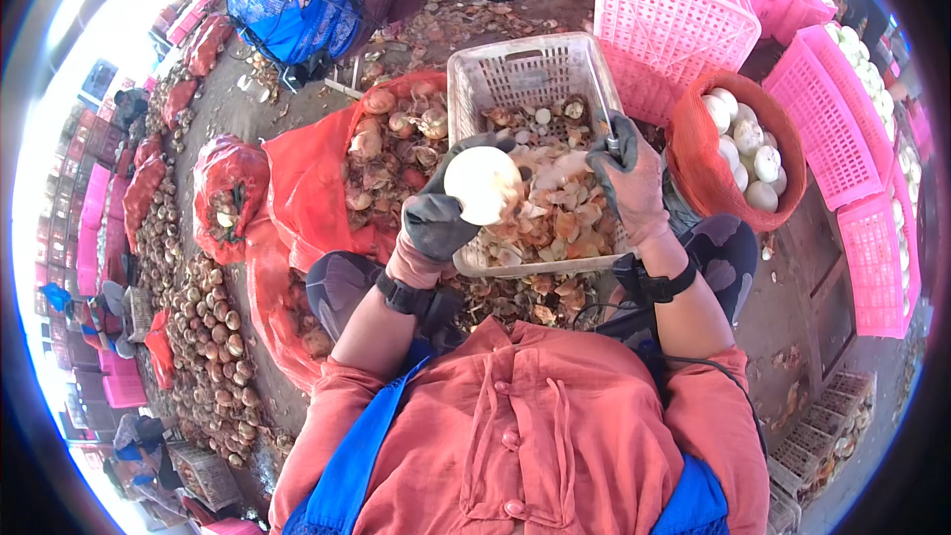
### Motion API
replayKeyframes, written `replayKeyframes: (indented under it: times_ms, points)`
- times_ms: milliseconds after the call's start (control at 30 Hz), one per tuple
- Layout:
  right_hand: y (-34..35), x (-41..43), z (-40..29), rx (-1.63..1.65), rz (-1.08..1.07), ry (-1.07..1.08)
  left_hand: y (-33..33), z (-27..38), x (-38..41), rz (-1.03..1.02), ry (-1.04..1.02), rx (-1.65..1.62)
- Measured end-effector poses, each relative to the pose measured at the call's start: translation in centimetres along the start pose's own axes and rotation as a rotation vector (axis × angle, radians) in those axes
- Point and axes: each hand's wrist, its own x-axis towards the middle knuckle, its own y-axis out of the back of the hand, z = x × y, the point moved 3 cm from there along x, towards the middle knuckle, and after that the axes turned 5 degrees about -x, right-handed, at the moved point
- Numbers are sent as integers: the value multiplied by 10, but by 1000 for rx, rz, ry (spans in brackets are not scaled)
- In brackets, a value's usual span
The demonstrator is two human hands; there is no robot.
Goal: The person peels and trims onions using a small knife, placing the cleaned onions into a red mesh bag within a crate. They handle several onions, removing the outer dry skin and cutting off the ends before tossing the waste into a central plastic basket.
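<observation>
My left hand [438, 219], in a grey-coated work glove, grips a large peeled onion [483, 186], pale white with a brownish patch on its right side. A small knife [612, 135] is in my gloved right hand [628, 171], its blade pointing up and mostly hidden by the fingers. Both hands are over a dirty white plastic crate [535, 44], apart from each other. Loose onion skins [572, 227] fill the crate's near part, with small onion scraps at its far end.
Left of the crate lies an open red mesh sack [312, 171] of unpeeled onions [379, 100]. An orange sack [683, 134] at right holds peeled onions [750, 135]. Pink crates [676, 15] stand beyond. A person [297, 7] sits at upper left. More onions [215, 342] cover the floor.
</observation>
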Motion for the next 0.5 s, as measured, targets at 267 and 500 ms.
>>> replayKeyframes:
  times_ms: [267, 500]
  points:
    - [12, 0, -4, -171, -308, -52, 29, 8, 6, 241, -145, -16]
    - [-32, -34, -39, 340, -450, -168, 29, -4, 13, 200, -118, -152]
